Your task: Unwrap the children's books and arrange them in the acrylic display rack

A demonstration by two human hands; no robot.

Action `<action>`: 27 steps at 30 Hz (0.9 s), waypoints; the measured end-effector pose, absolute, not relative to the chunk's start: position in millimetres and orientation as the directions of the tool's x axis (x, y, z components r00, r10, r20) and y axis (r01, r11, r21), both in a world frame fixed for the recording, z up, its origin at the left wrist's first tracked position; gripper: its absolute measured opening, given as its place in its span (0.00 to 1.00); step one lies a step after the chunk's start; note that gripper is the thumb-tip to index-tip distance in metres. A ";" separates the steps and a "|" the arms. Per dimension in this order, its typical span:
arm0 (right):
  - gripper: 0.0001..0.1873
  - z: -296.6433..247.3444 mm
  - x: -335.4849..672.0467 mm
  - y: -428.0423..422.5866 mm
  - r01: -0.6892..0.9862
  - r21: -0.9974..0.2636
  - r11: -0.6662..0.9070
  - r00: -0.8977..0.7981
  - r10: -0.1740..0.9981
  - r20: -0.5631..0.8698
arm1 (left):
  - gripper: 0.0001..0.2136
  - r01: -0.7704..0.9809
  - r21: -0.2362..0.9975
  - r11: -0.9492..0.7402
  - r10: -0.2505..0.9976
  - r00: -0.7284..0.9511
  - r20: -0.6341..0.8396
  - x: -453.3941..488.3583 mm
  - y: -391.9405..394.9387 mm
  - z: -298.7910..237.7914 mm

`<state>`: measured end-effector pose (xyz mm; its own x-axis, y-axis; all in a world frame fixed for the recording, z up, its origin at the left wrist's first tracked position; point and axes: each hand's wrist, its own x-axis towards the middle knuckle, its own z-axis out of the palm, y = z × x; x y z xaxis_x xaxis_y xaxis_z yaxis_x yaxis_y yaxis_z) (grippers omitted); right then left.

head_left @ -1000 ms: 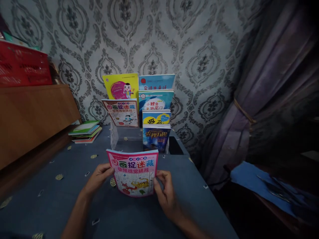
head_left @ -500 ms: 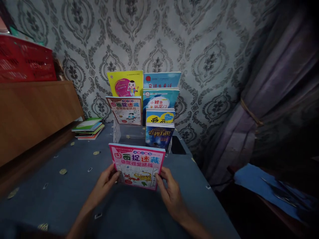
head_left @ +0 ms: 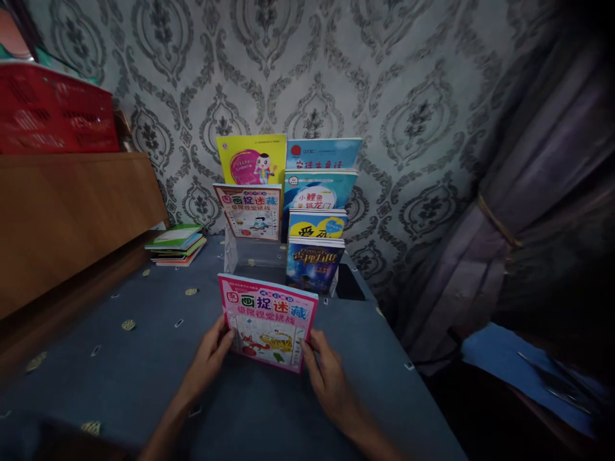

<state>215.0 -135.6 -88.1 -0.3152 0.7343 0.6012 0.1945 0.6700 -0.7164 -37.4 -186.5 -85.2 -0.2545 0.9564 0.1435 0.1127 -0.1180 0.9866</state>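
Note:
A pink picture book (head_left: 266,323) with a fox and a tiger on its cover is held upright, tilted back, between both hands. My left hand (head_left: 211,352) grips its left edge, thumb on the front cover. My right hand (head_left: 327,378) grips the lower right edge in the same way. Behind it stands a clear tiered book rack (head_left: 252,253). On its left side are a yellow book (head_left: 252,157) and, lower, a brown-bordered picture book (head_left: 252,214). Its right side bears blue books (head_left: 324,153) and a dark blue book (head_left: 314,266) in front.
A pile of thin books (head_left: 177,243) lies at the back left, beside a wooden cabinet (head_left: 81,211) with a red basket (head_left: 57,109) on top. A dark flat object (head_left: 350,282) lies right of the rack. Blue cloth (head_left: 500,362) and a curtain (head_left: 451,275) are at the right.
The view has shifted slightly, so the rack and cabinet appear further right. The pink book tilts a little more, its right side lower, still held in both hands.

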 end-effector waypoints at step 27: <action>0.16 -133.1 226.9 -102.6 0.446 -0.505 0.738 -0.291 0.654 0.699 | 0.21 0.010 0.964 -0.266 0.915 -0.314 0.255 -32.3 -109.9 -107.5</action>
<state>226.9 -102.6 -133.1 -0.2907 0.6538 0.6986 0.4462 0.7385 -0.5055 -32.3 -109.9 -107.5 -0.3140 0.9145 0.2550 0.0095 -0.2655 0.9641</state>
